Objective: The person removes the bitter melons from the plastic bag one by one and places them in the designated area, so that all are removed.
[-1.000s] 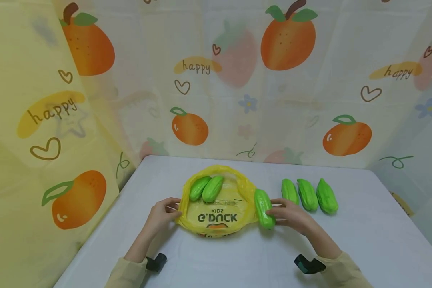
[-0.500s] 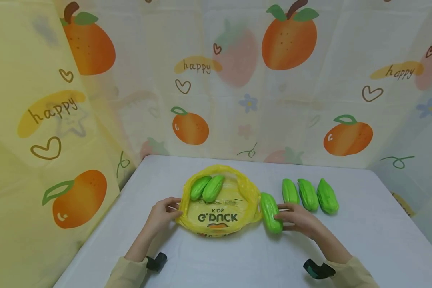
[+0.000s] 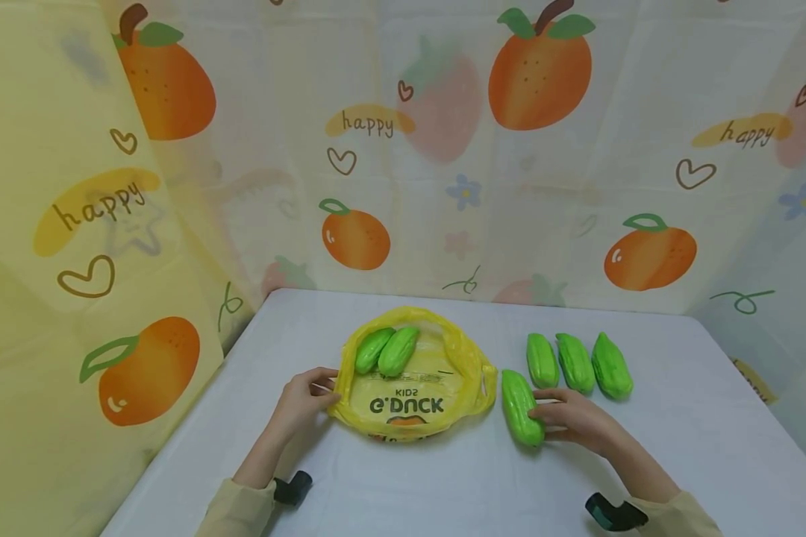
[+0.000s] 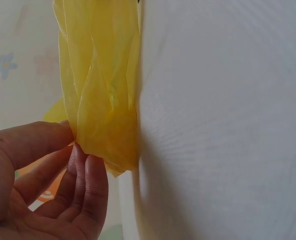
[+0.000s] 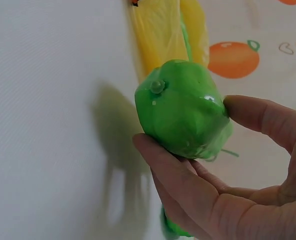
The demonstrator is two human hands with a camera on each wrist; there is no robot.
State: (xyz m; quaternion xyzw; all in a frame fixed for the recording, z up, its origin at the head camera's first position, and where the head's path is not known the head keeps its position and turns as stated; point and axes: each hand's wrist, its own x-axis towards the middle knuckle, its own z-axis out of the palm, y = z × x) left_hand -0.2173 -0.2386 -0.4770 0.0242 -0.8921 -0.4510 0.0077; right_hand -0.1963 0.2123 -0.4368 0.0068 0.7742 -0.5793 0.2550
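Note:
In the head view a yellow plastic bag (image 3: 411, 431) lies with its mouth spread wide, two green ribbed gourds (image 3: 398, 352) inside at its upper left. My left hand (image 3: 305, 394) pinches the bag's left rim; the left wrist view shows thumb and fingertips on the thin yellow film (image 4: 100, 85). My right hand (image 3: 574, 419) grips another green gourd (image 3: 522, 409) just right of the bag, a small gap between them. In the right wrist view that gourd (image 5: 180, 107) is end-on between thumb and fingers, its shadow on the white cloth beside it.
Beyond my right hand several more things stand near: a row of three green gourds (image 3: 575, 363) on the white tabletop (image 3: 403, 492). A fruit-printed curtain (image 3: 510, 186) hangs behind the table, and another side (image 3: 27, 373) closes off the left.
My right hand has moved right and toward me with the gourd, away from the bag's right rim, which now spreads a little farther right. My left hand stays put.

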